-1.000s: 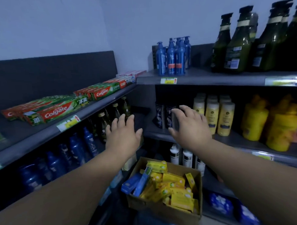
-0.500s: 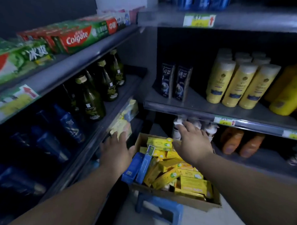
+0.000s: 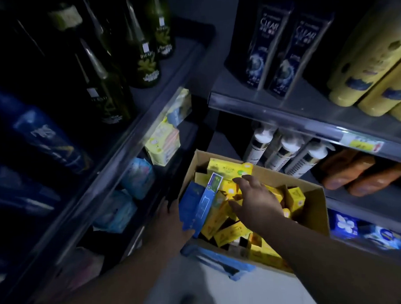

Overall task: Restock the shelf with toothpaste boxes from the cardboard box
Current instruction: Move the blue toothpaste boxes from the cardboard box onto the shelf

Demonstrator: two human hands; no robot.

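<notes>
An open cardboard box [image 3: 315, 215] stands on a blue stool [image 3: 219, 261] in the corner between two shelf units. It is filled with several yellow toothpaste boxes [image 3: 228, 169], and a few blue boxes [image 3: 197, 203] stand on edge along its left side. My right hand [image 3: 256, 197] reaches into the box with fingers spread, just over the yellow boxes and holding nothing. My left hand [image 3: 172, 211] is at the outer left wall of the box beside the blue boxes. It lies in shadow and its fingers are hidden.
On the left shelves stand dark green bottles [image 3: 144, 53] and blue bottles [image 3: 47, 140], with soft packs [image 3: 164, 144] below. The right shelves hold Clear shampoo [image 3: 266, 45], yellow bottles [image 3: 370, 59], white pump bottles [image 3: 284, 152] and orange bottles [image 3: 361, 174]. Grey floor [image 3: 224, 293] lies in front.
My view has dropped from the upper toothpaste shelves to the box. Both hands went down: the right one into the box, the left one to its left side.
</notes>
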